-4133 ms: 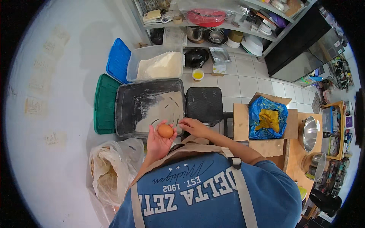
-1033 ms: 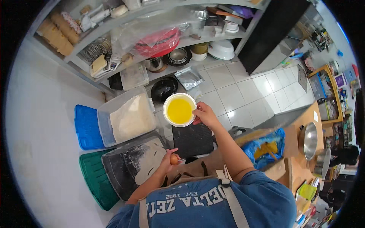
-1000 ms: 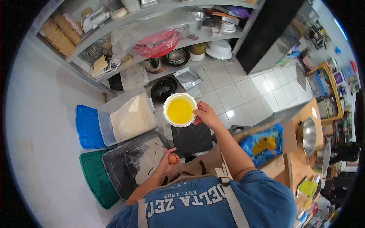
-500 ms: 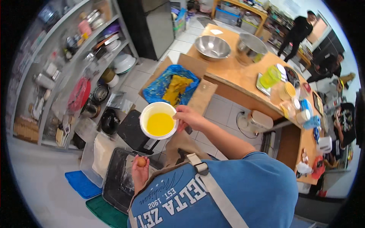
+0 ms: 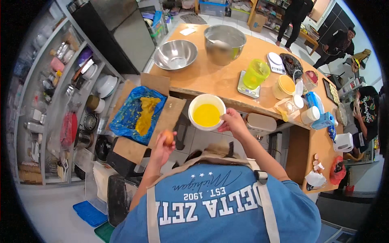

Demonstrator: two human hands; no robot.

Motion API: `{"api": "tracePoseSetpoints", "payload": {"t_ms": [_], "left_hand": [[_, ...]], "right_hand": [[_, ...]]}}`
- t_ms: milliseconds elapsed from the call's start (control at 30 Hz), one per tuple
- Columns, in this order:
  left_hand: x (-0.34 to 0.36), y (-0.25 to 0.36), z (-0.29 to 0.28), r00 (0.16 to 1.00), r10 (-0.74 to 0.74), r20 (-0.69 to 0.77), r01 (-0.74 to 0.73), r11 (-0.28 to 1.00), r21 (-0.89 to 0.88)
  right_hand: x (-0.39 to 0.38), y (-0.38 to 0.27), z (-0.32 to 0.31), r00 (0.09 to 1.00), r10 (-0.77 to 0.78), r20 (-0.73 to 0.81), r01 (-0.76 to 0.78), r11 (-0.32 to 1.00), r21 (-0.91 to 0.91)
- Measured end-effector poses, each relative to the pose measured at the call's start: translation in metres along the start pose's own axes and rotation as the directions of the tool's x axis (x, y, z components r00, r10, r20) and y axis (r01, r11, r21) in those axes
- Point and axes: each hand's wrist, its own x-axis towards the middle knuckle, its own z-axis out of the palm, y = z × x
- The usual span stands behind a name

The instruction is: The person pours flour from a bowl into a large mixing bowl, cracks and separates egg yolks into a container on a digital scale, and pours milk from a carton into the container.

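My left hand (image 5: pixel 163 148) is closed around a brown egg (image 5: pixel 168 138), just right of a cardboard box (image 5: pixel 170 121) lined with a blue plastic bag (image 5: pixel 125 115) that has yellow residue inside. My right hand (image 5: pixel 230 120) grips the rim of a white tub (image 5: pixel 193 103) of yellow liquid, held up before the wooden table (image 5: pixel 243 97). On that table are a wide steel bowl (image 5: pixel 175 52), a steel mixing bowl (image 5: pixel 223 44), a green-yellow jug (image 5: pixel 255 73) on a scale (image 5: pixel 248 91), and assorted containers (image 5: pixel 283 87).
Shelves (image 5: pixel 60 101) and a black refrigerator (image 5: pixel 113 36) stand left. Plastic bins with blue and green lids (image 5: pixel 90 212) are low at left. Two people in black (image 5: pixel 291 20) are across the table; another (image 5: pixel 362 117) is at far right. A white appliance (image 5: pixel 261 121) sits under the table.
The white tub, earlier on the floor, is now raised in my right hand. My view has swung from the bins to the table. The egg has stayed in my left hand.
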Motion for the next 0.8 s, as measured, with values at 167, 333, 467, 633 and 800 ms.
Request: {"api": "tracePoseSetpoints", "payload": {"t_ms": [167,333,467,633,800], "left_hand": [[0.065,-0.004,0.089,0.993,-0.04,0.114,0.042,0.999,-0.017],[0.109,0.002,0.102,0.984,-0.087,0.158,0.093,0.995,-0.036],[0.148,0.023,0.102,0.991,-0.044,0.126,0.046,0.999,-0.011],[0.204,0.048,0.112,0.984,-0.065,0.168,0.068,0.998,-0.007],[0.251,0.061,0.138,0.972,-0.162,0.172,0.148,0.985,0.087]], "right_hand": [[0.067,-0.013,-0.048,0.997,0.017,-0.077,-0.007,0.992,0.128],[0.139,-0.02,-0.063,0.994,-0.001,-0.108,0.022,0.981,0.194],[0.186,-0.021,-0.064,0.986,-0.024,-0.165,0.064,0.967,0.247],[0.22,-0.017,-0.073,0.983,0.012,-0.184,0.043,0.955,0.293],[0.225,-0.026,-0.078,0.988,0.038,-0.147,0.012,0.947,0.322]]}}
